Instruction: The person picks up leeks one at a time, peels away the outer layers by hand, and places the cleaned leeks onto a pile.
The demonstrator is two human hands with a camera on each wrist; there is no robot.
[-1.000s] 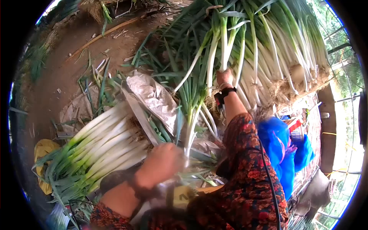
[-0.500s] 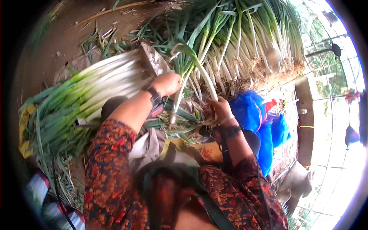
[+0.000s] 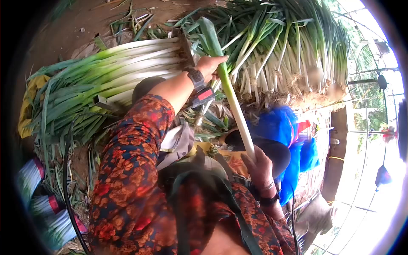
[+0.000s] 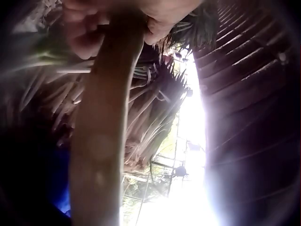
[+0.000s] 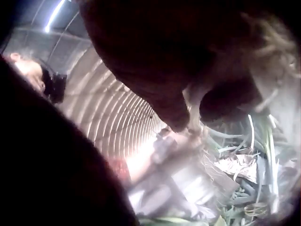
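A long green onion (image 3: 236,106) slants across in front of the person, its green top up and its white end low. The left hand (image 3: 209,66) grips its green part; in the left wrist view, fingers and thumb (image 4: 157,30) lie on both sides of the stalk (image 4: 101,127). Lower down, the right hand (image 3: 258,165) holds the white root end near the body. In the right wrist view that hand (image 5: 155,61) is dark, with pale roots beside its fingers. Another green onion lies behind the left wrist, partly hidden.
A stack of trimmed green onions (image 3: 140,63) lies at the left against an upright board (image 3: 185,49). Uncleaned green onions with roots (image 3: 293,63) are heaped at the back right. A blue bag (image 3: 276,123) stands at the right, and tied bundles (image 3: 51,219) lie at the lower left.
The right hand has drawn one green onion from the heap toward the body. The left hand has moved right and up and now grips that stalk's green part.
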